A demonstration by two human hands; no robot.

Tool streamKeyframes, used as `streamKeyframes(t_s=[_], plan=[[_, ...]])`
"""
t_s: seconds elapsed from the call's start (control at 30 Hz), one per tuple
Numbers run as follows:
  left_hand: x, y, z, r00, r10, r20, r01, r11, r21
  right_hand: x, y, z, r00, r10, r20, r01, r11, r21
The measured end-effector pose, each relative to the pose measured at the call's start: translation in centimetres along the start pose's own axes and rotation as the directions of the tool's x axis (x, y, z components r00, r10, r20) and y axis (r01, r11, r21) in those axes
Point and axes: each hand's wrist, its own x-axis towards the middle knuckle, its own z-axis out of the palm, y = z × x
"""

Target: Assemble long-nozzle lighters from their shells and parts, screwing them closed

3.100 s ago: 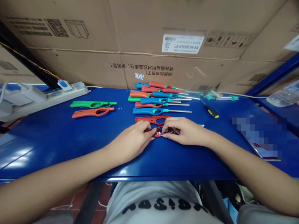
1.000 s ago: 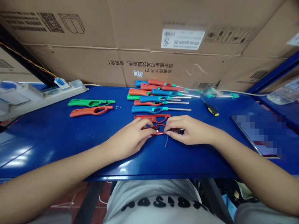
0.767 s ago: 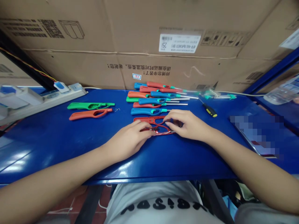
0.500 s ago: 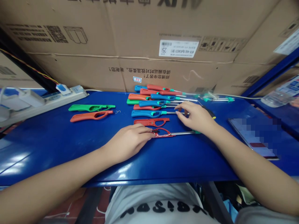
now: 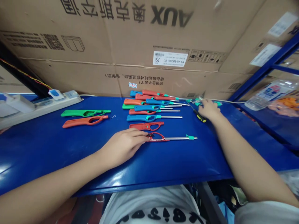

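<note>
- My left grip [image 5: 123, 144] is closed on the handle end of the opened red lighter half [image 5: 161, 140], holding it against the blue table [image 5: 151, 165], with my fingers covering that end.
- The half lies in front of me, near the middle of the table; its metal tube [image 5: 177, 138] points to my right and carries a teal piece [image 5: 190, 137] near the tip.
- Just beyond it lies the matching red shell [image 5: 140, 126], apart from it, trigger loop to the right.
- My right grip [image 5: 207, 109] is at the back right, over a cluster of teal parts [image 5: 219, 103]; my fingertips are blurred there, so I cannot tell whether they are open or pinching something.
- Just beside that hand is the black-and-yellow screwdriver [image 5: 199, 116].
- Past the red shell, blue, red, orange and green lighters [image 5: 142, 108] lie bunched together, the visible tubes pointing right.
- To my left, a green handle [image 5: 77, 113] lies just behind an orange handle [image 5: 77, 122], with small metal bits [image 5: 113, 116] near the orange one's end.
- A white power strip [image 5: 72, 97] sits farther back on the left, and a large carton [image 5: 133, 68] stands behind everything.
</note>
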Motion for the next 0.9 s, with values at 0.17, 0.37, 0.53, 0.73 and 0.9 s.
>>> streamKeyframes(t_s=[0.17,0.37,0.53,0.73,0.9], plan=[[0.1,0.0,-0.1,1.0,-0.007,0.003,0.007,1.0,-0.025,1.1,0.0,0.8,0.999,0.007,0.038,-0.009,0.998,0.063],[0.1,0.1,-0.2,1.0,-0.007,0.02,0.007,0.999,-0.035,1.1,0.8,0.0,1.0,0.002,0.025,-0.005,0.995,0.096],[0.1,0.0,-0.3,1.0,-0.004,0.027,0.005,0.999,-0.045,0.8,0.7,-0.1,1.0,-0.024,-0.009,0.025,0.993,0.113],[0.3,0.2,-0.4,0.999,-0.009,0.033,0.01,0.999,-0.033,0.8,0.7,0.3,0.999,-0.035,-0.036,0.04,0.989,0.14],[0.3,0.1,-0.5,0.999,-0.018,0.04,0.02,0.999,-0.037,1.1,1.1,0.6,0.996,-0.068,-0.056,0.077,0.984,0.163]])
